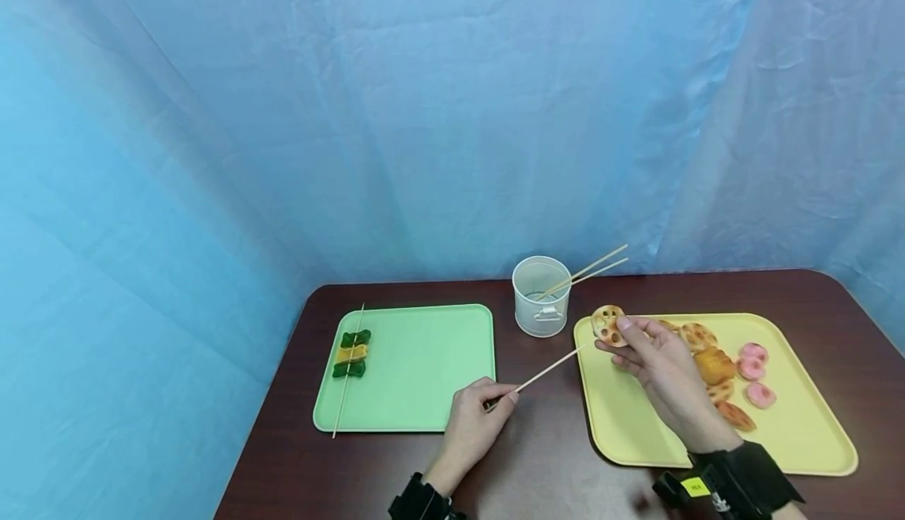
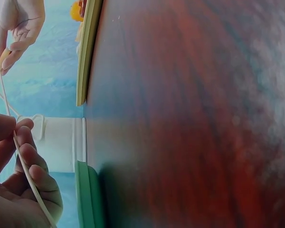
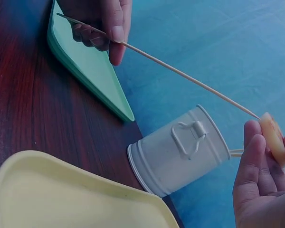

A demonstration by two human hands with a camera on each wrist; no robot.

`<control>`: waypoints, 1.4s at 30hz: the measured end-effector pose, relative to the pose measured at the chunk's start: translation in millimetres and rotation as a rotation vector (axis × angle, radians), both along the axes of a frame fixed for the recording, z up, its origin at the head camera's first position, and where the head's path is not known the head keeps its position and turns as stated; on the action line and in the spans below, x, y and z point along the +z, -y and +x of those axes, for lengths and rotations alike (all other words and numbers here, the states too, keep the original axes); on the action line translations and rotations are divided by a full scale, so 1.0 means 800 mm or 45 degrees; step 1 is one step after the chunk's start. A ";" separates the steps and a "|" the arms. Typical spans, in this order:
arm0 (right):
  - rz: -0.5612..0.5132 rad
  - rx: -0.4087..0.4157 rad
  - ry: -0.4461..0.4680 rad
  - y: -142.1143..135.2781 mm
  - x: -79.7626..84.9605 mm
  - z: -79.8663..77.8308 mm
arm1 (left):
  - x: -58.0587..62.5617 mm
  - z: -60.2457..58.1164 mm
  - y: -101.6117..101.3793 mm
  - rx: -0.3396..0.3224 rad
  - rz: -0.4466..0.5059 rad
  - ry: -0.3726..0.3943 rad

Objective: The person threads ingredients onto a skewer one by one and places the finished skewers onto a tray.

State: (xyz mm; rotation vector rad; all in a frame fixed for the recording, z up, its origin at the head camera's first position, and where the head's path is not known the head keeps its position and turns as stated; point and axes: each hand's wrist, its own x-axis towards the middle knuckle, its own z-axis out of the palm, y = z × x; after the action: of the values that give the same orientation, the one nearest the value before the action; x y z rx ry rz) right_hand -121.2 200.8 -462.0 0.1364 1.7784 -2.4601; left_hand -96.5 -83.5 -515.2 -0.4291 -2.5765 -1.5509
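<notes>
My left hand point(image 1: 475, 418) pinches a thin wooden skewer point(image 1: 551, 368) between thumb and fingers, in front of the green tray's right corner. From there the skewer slants up to the right. Over the left side of the yellow tray, my right hand point(image 1: 661, 379) holds a lotus root slice point(image 1: 608, 325) by its edge, its holes facing the head camera. In the right wrist view the skewer's point is right at the rim of the lotus root slice point(image 3: 274, 137). The rear of the skewer runs along under the left hand's fingers.
On the green tray point(image 1: 424, 363) lies a skewer threaded with green and yellow pieces point(image 1: 351, 353). A white bucket point(image 1: 540, 300) with two skewers point(image 1: 597, 266) stands behind. The yellow tray point(image 1: 806, 433) bears pink rounds point(image 1: 760, 395), more lotus slices point(image 1: 698, 337) and golden-brown pieces point(image 1: 714, 365).
</notes>
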 end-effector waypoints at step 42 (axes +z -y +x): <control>0.423 -0.049 -0.084 0.024 -0.006 0.007 | 0.012 -0.001 -0.036 0.035 0.219 0.133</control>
State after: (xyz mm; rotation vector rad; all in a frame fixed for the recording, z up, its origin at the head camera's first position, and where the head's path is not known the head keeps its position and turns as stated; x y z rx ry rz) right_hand -115.4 181.3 -467.2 0.1162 2.2203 -2.1954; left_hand -97.1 -54.8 -505.7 -0.3015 -2.4822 -1.8123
